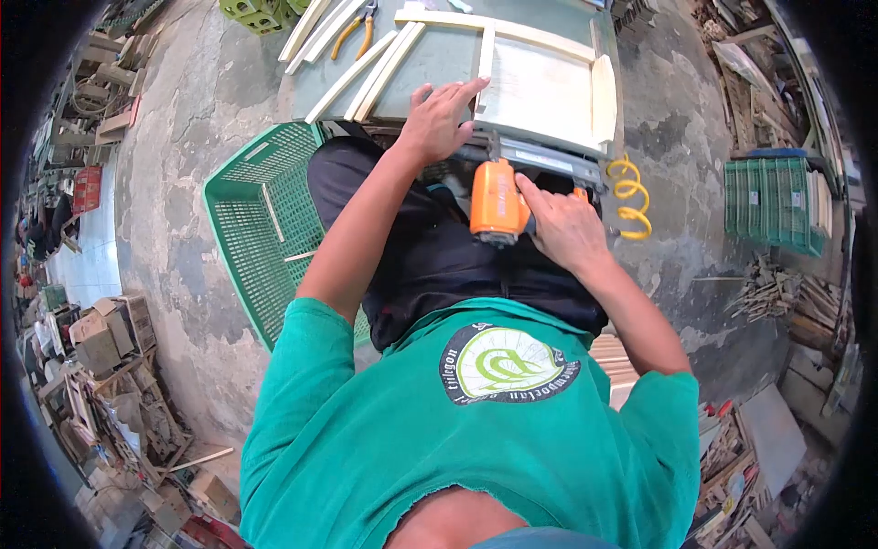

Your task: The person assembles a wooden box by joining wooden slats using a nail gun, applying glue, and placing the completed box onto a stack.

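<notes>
Right hand [567, 222] is wrapped around the grip of an orange nail gun [497, 201], with the index finger extended toward the orange body. Left hand [446, 117] is held with the fingers extended, the index fingertip positioned at the inner strip of a wooden frame [526, 35]; whether the strip is touched cannot be told.

A worn concrete floor [681, 119] is seen around the work position. The frame is supported on a green tabletop [434, 69], at its right portion. A green plastic crate [279, 146] is placed on the floor beside the left leg, and a few thin sticks [273, 212] are contained in it. Loose wooden strips [391, 69] are laid at a slant on the tabletop, left of the frame. The nail gun is held above the lap, at the near edge of the tabletop, its long magazine [553, 163] directed to the right. A coiled yellow hose [629, 190] is located just beyond the magazine's right end. Orange-handled pliers [368, 37] are set between the strips, near the far edge.
</notes>
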